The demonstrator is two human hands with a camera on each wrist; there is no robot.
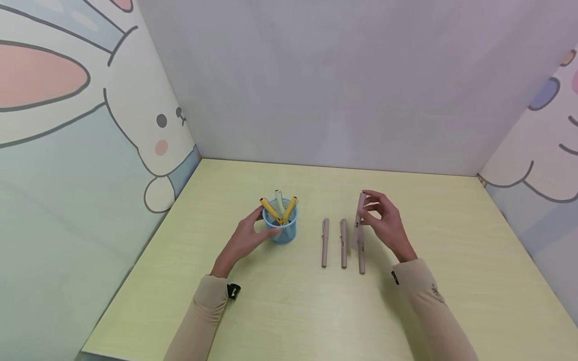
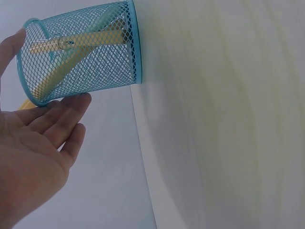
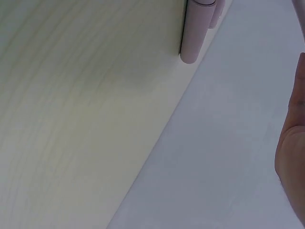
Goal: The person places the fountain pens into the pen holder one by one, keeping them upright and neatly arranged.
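A light-blue mesh pen cup (image 1: pixel 283 234) stands on the table, holding two yellow pens (image 1: pixel 270 208) and a pale green pen (image 1: pixel 279 201). My left hand (image 1: pixel 246 239) grips it, thumb at the near rim and fingers behind; the left wrist view shows fingertips along the mesh (image 2: pixel 95 62). With thumb and fingers, my right hand (image 1: pixel 384 220) pinches a pinkish pen (image 1: pixel 360 204), raised and near upright. Below it lies another pinkish pen (image 1: pixel 362 260), with two more, a middle pen (image 1: pixel 344 245) and a left pen (image 1: pixel 325 245), in a row beside it.
The pale wood-grain table (image 1: pixel 280 311) meets a plain light wall (image 1: pixel 334 90) at its far edge. Side panels with a cartoon rabbit (image 1: pixel 135 100) on the left and another cartoon figure (image 1: pixel 542 150) on the right flank the table.
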